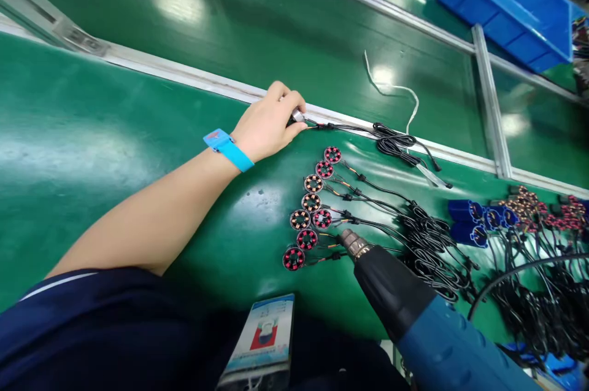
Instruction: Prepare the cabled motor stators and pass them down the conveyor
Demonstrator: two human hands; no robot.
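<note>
My left hand (275,120), with a blue band (229,150) at the wrist, is closed around a small round motor stator (298,115) at the metal rail; fingers cover most of it. Black wires run right from the stator to a bundled cable (396,142) lying across the rail. A blue and black heat gun (391,293) reaches in from the lower right, its metal nozzle pointing up and left. My right hand does not show. Below my left hand lie several stators (311,202) with red or copper windings in a slanting row, their leads trailing right.
Coiled black cables (427,243) lie beyond the row. Blue cylindrical parts (467,212) and a pile of copper and red stators (524,207) sit at the right. A blue bin (510,4) stands at the back right. A white strip (391,87) lies behind the rail (184,77).
</note>
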